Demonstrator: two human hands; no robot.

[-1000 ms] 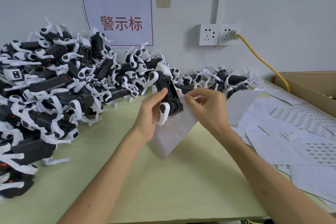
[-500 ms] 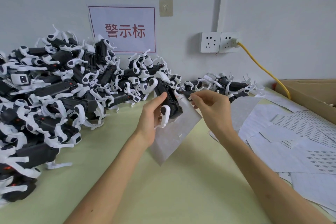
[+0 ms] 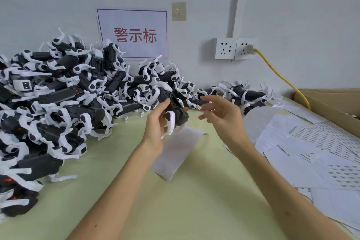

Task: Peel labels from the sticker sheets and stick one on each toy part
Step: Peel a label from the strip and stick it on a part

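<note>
Hands: two, left hand [image 3: 155, 124] and right hand [image 3: 224, 117]. One toy [image 3: 176, 112] held; pile [image 3: 58, 103] past counting. One label [image 3: 198, 107], one sign [image 3: 132, 33], two sockets [image 3: 226, 48], two hooks [image 3: 178, 11], one cable [image 3: 282, 78], one box [image 3: 335, 103]. Sheets [image 3: 311, 152] overlap, uncountable.

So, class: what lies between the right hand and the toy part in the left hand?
Head view: a label on a fingertip of the right hand, just short of the toy part; nothing else.

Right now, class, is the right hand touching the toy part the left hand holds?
Apart. The head view shows a clear gap between the right hand and the toy part gripped by the left hand.
</note>
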